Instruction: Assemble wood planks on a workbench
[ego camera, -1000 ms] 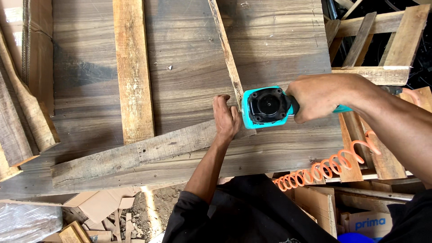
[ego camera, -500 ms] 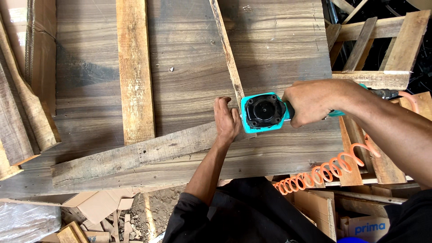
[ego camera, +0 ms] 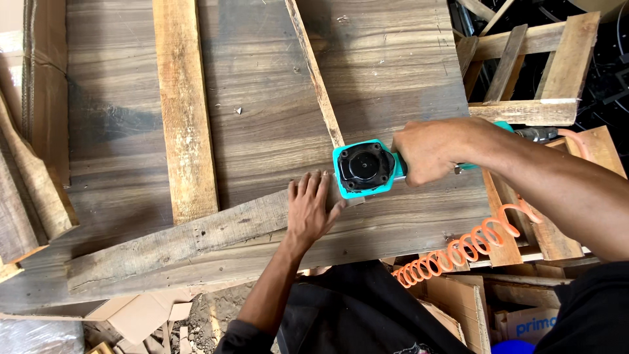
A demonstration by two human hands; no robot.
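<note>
The right hand grips a teal pneumatic nail gun pressed down where a thin diagonal strip meets the long weathered plank lying along the panel's near edge. The left hand lies flat on that plank — fingers touching the tool's body. An orange coiled hose trails off the panel's near right corner.

A bare wooden pallet stands at upper right. Cardboard scraps lie below — a cardboard box sits lower right.
</note>
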